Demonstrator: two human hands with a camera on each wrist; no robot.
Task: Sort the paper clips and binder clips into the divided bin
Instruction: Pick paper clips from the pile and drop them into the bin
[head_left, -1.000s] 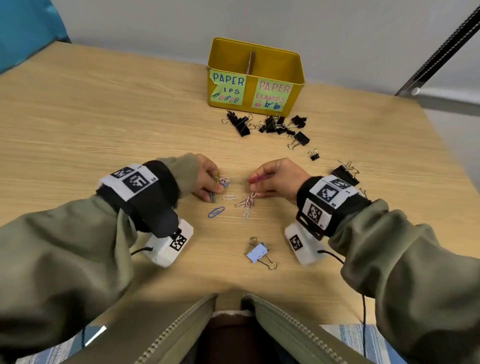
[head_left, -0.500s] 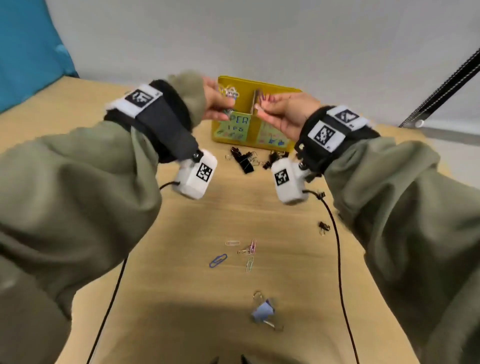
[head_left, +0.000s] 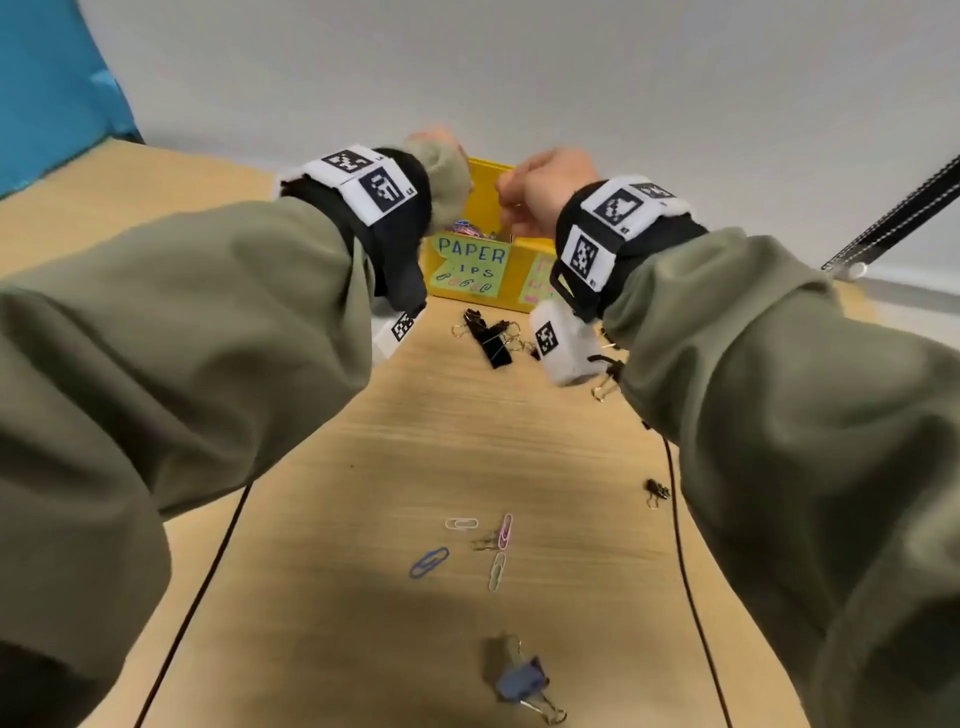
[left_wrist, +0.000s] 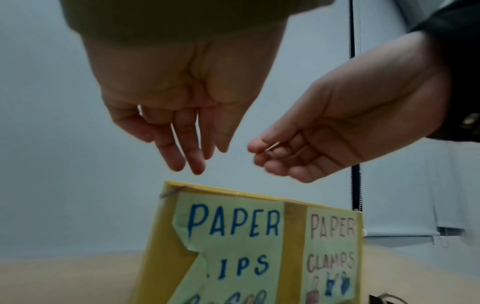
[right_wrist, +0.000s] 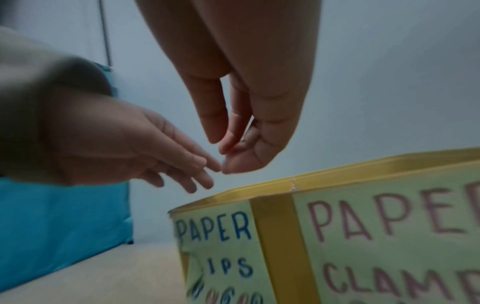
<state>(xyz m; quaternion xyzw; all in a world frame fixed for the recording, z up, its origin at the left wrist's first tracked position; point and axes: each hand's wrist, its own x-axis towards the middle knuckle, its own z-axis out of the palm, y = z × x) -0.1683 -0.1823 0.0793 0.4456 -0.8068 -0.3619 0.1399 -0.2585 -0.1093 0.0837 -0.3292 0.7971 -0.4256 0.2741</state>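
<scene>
The yellow divided bin (head_left: 485, 179) stands at the table's far edge, labelled for paper clips on the left and paper clamps on the right. Both hands hover just above its left side. My left hand (left_wrist: 192, 156) hangs with straight fingers and holds nothing. My right hand (right_wrist: 233, 152) pinches a thin paper clip (left_wrist: 272, 147) between thumb and fingertips. Coloured paper clips (head_left: 467, 227) lie in the left compartment. Near me on the table lie a blue paper clip (head_left: 428, 561), a white one (head_left: 461, 523), a pink one (head_left: 505, 531) and a blue binder clip (head_left: 522, 680).
Black binder clips (head_left: 488, 338) lie in a heap in front of the bin, and a small one (head_left: 655, 489) sits under my right forearm. Two black cables (head_left: 208, 582) trail from my wrists across the wooden table. A teal panel (head_left: 47, 88) stands at the far left.
Both hands rose from the table to the bin. The left hand, which held a bunch of paper clips, has straightened its fingers, and clips now lie in the left compartment.
</scene>
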